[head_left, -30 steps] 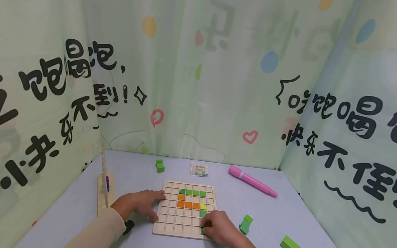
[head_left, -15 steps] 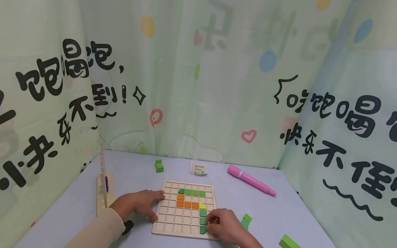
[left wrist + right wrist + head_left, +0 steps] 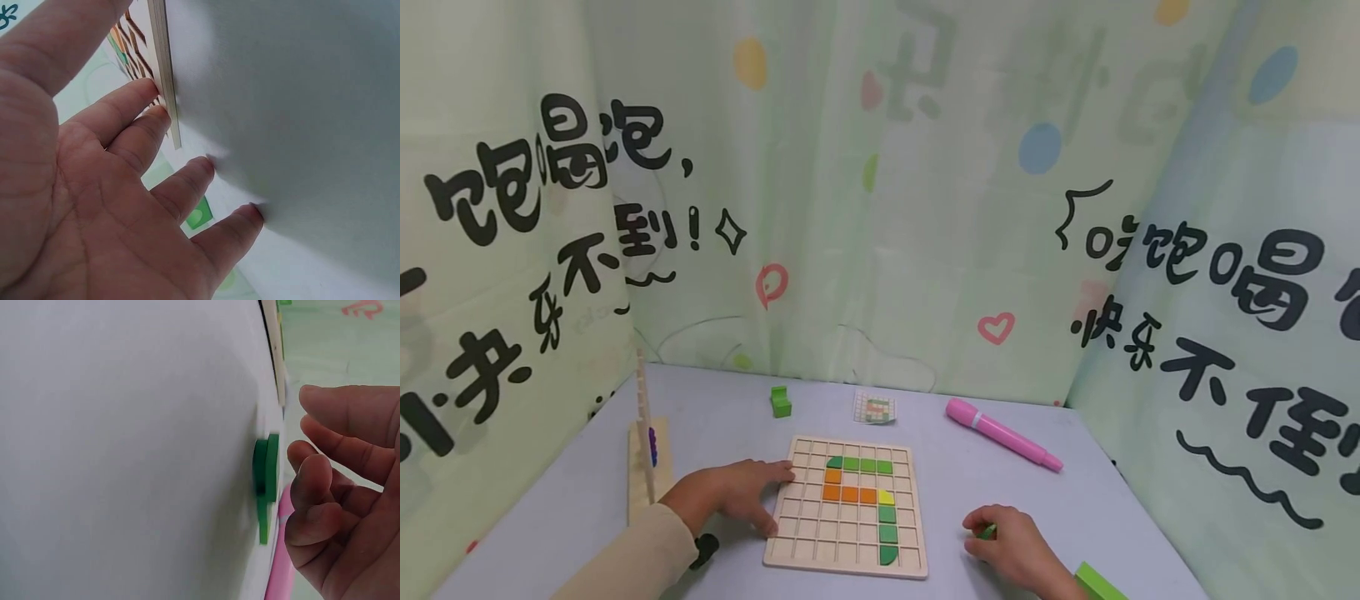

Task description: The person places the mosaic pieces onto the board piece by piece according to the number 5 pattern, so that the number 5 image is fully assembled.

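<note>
A wooden grid board (image 3: 801, 531) lies on the table, with green, orange and yellow tiles set in its squares. My left hand (image 3: 739, 493) spreads at the board's left edge; in the left wrist view two fingertips touch its side while other fingertips rest on the table. Right of the board, my right hand (image 3: 1018, 546) hovers over small green blocks (image 3: 267, 472), partly hidden by its fingers in the head view. The right wrist view shows its fingers loosely bent, apart from those blocks and holding nothing.
A light green block (image 3: 1097, 581) lies at the front right, another green block (image 3: 781, 402) at the back. Behind the board are a small pattern card (image 3: 875, 408) and a pink marker (image 3: 1003, 434). An upright wooden board (image 3: 645, 433) stands at left.
My right hand has left the tiles at the board's lower right and moved right to the loose green blocks. A dark green rounded tile now shows uncovered there. My left hand stays put.
</note>
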The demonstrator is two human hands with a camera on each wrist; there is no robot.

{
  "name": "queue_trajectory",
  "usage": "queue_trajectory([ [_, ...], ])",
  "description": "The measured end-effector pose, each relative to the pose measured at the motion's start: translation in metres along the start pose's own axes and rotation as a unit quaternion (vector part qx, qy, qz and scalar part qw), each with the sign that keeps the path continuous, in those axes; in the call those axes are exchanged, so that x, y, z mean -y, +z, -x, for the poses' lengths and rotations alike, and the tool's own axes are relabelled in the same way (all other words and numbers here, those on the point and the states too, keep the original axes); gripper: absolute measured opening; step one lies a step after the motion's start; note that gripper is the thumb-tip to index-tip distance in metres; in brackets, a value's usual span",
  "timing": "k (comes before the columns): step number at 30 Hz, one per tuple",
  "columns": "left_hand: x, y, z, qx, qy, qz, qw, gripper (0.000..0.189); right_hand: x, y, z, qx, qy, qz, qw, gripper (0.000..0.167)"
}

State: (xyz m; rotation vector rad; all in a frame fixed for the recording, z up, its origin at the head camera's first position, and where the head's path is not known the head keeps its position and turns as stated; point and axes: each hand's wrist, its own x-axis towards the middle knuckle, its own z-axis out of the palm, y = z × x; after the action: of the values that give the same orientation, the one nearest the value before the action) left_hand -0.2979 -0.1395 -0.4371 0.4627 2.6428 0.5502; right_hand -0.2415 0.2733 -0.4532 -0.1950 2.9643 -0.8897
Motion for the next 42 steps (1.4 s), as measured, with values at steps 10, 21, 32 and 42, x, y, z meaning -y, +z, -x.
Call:
queue_trajectory([
  [10,0.002,0.000,0.000,0.000,0.005,0.000,1.0000,0.079,-0.021,-0.010,0.006,0.008,0.018,0.023,0.9995,0.013],
  [21,0.002,-0.001,0.002,-0.002,0.004,0.004,1.0000,0.080,-0.013,-0.005,0.006,-0.011,0.036,0.015,0.9992,0.019],
  [32,0.004,0.000,-0.001,-0.003,-0.002,0.001,1.0000,0.079,0.017,0.010,-0.001,0.020,-0.051,-0.050,0.9972,0.015],
  [42,0.004,0.001,-0.002,-0.004,-0.003,-0.006,1.0000,0.079,0.065,0.040,-0.010,0.128,-0.084,-0.119,0.9811,0.006],
])
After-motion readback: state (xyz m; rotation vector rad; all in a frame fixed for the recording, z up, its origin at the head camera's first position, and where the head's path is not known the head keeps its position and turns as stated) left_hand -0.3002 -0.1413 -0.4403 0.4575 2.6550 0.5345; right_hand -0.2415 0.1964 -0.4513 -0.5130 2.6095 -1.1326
